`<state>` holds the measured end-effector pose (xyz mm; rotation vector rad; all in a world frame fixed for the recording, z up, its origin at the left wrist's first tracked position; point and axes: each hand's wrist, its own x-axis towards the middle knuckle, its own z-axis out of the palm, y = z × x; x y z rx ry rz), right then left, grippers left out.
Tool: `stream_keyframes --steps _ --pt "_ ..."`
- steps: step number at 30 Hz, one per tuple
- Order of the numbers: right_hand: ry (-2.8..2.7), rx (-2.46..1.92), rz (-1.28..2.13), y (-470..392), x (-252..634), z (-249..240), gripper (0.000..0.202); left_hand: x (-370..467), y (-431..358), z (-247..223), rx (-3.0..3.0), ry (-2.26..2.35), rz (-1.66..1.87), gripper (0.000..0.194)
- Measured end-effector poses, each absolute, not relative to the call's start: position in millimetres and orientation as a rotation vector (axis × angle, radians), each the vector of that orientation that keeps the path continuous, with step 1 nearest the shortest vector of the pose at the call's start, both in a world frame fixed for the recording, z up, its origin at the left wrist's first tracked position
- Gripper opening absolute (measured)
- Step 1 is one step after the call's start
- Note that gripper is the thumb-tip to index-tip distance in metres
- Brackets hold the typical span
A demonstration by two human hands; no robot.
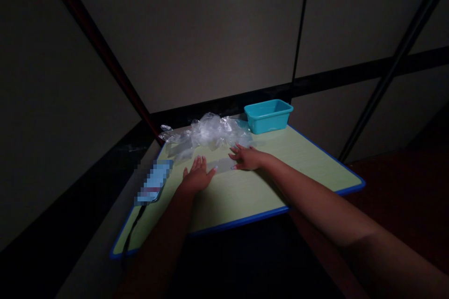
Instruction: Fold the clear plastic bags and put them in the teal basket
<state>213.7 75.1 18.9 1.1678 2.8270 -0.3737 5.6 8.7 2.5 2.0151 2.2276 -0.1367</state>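
Note:
A small clear plastic bag (221, 166) lies flat on the tabletop between my two hands. My left hand (198, 178) rests at its left end, fingers spread and pointing away from me. At the right end my right hand (247, 158) lies palm down with its fingers apart, pointing left. Both hands appear to touch the plastic. Just beyond them is a crumpled heap of clear plastic bags (210, 131), its separate pieces hard to tell apart.
A turquoise plastic basket (268, 124) stands at the back right of the pale yellow table (238, 205), which has a blue edge. On the left lies a phone-like device (156, 182), blurred out, with a dark strap (131, 233). Cabinet panels (217, 37) rise behind.

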Motion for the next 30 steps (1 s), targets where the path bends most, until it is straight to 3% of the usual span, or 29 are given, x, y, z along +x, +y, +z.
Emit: stream_keyframes --steps 6,14,30 --pt "2.844 1.175 -0.375 75 212 18 0.063 13 10 -1 2.11 2.317 0.034 0.07" --pt "2.835 1.164 -0.355 74 210 20 0.059 50 5 -4 2.464 1.765 0.092 0.059" --pt "2.848 1.176 -0.361 74 213 19 0.061 43 5 -6 2.295 2.017 -0.001 0.062"
